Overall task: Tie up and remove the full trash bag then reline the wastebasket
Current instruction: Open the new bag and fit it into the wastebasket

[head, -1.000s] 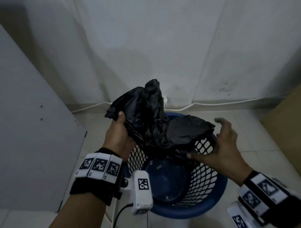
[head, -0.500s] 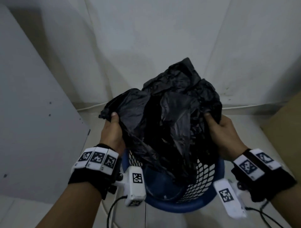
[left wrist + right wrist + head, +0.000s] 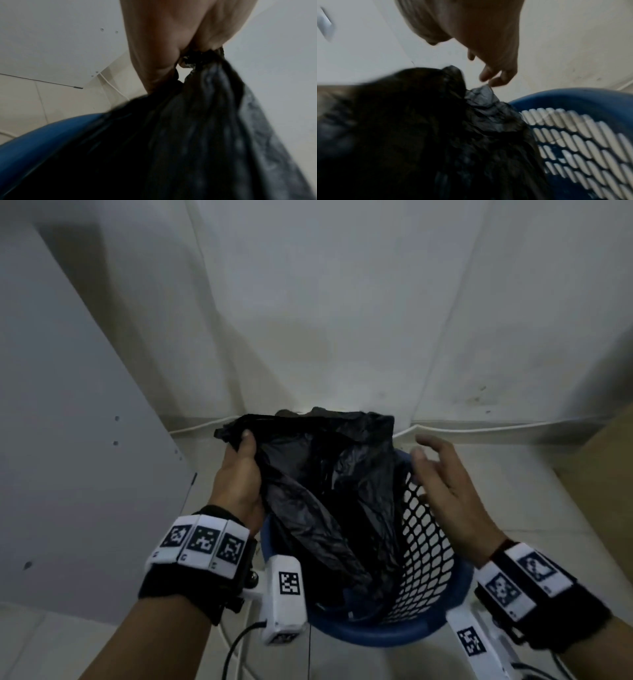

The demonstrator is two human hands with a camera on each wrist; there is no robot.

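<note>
A black plastic trash bag (image 3: 318,481) hangs down into the blue mesh wastebasket (image 3: 428,546) on the floor. My left hand (image 3: 239,470) grips the bag's left edge above the basket's rim, thumb on top; the left wrist view shows the bag (image 3: 205,121) bunched under the hand (image 3: 171,40). My right hand (image 3: 442,477) hovers at the basket's right rim with fingers spread and holds nothing. In the right wrist view its fingertips (image 3: 494,79) sit just above a corner of the bag (image 3: 481,94), apart from it, beside the basket (image 3: 573,105).
A white wall stands behind the basket. A grey panel (image 3: 68,440) rises on the left. A white cable (image 3: 479,428) runs along the wall's foot. A brown box edge (image 3: 613,460) shows at the right. Tiled floor surrounds the basket.
The bag, held high by both hands half a second ago, has dropped lower into the basket. My right hand has let go of it and opened; the left still grips its edge.
</note>
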